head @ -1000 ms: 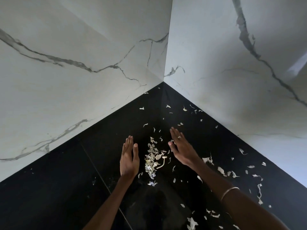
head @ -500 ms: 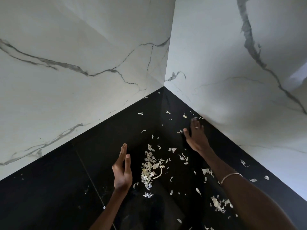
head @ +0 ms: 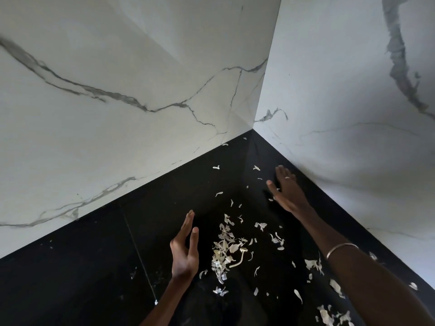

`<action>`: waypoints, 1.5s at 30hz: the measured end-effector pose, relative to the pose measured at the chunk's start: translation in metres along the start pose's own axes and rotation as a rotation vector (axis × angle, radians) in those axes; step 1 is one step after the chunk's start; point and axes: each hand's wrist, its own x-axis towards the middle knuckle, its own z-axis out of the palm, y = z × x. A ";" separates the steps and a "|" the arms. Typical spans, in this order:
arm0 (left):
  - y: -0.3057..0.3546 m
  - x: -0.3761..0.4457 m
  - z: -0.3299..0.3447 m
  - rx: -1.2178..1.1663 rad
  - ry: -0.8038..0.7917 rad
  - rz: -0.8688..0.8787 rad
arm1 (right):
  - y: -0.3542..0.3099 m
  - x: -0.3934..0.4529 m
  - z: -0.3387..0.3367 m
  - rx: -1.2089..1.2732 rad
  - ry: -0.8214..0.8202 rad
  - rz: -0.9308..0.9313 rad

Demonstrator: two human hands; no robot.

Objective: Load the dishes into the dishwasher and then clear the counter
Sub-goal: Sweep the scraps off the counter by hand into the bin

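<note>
A black counter [head: 82, 278] fills the corner. Pale peels [head: 226, 252] lie on it, heaped mid-counter. Loose bits [head: 334, 287] scatter rightward.

Single head-worn view, angled down into the black counter [head: 94, 278] corner, close.

Two white walls meet in a corner. The left wall [head: 113, 128] has thin grey lines that run across it like cracks. The right wall [head: 348, 118] has a thick dark grey line that goes from the top down to the right edge, and a small grey mark low down near the corner. Both walls look smooth like stone. A soft shadow falls over the top of the left wall. The right wall looks a bit more blue.
</note>
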 end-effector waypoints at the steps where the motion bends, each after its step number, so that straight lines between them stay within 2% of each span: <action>1: 0.000 0.000 0.000 0.001 0.000 -0.003 | -0.010 -0.005 0.005 -0.013 -0.026 -0.058; 7: 0.004 -0.001 0.000 0.000 0.013 -0.012 | -0.057 -0.063 0.023 -0.066 -0.195 -0.495; 9: 0.004 -0.001 -0.001 0.004 0.013 -0.013 | -0.051 -0.047 0.011 -0.036 -0.172 -0.520; 12: 0.003 0.000 -0.001 -0.001 0.004 -0.018 | -0.035 0.009 -0.006 0.049 -0.048 -0.348; 17: 0.008 -0.001 -0.003 -0.022 0.015 -0.001 | -0.049 0.103 -0.007 0.074 -0.017 -0.104; 20: 0.010 0.003 -0.003 0.003 0.020 0.000 | -0.085 0.132 -0.004 0.147 -0.084 0.020; 22: 0.010 0.003 -0.003 0.019 0.014 -0.008 | -0.112 0.136 0.006 0.099 -0.169 0.052; 26: 0.012 0.004 -0.004 0.026 0.016 0.003 | -0.155 0.115 0.044 -0.033 -0.260 -0.174; 29: 0.012 0.002 -0.005 0.047 0.009 -0.004 | -0.167 0.070 0.067 -0.090 -0.288 -0.418; 33: 0.008 0.002 -0.006 0.058 0.018 -0.006 | -0.155 0.009 0.065 -0.100 -0.339 -0.706; 37: 0.009 0.001 -0.005 0.042 0.022 -0.007 | -0.116 -0.016 0.029 -0.089 -0.436 -0.846; 39: 0.009 0.000 -0.004 0.034 0.019 -0.005 | -0.096 -0.003 0.004 -0.107 -0.388 -0.788; 41: 0.009 -0.001 -0.003 0.029 0.014 -0.010 | -0.075 0.019 -0.015 -0.104 -0.240 -0.649; 43: 0.008 -0.002 -0.003 0.023 0.008 -0.024 | -0.057 0.042 -0.022 -0.086 -0.115 -0.452; 45: 0.007 -0.002 -0.003 0.023 0.002 -0.030 | -0.048 0.059 -0.014 -0.051 -0.140 -0.194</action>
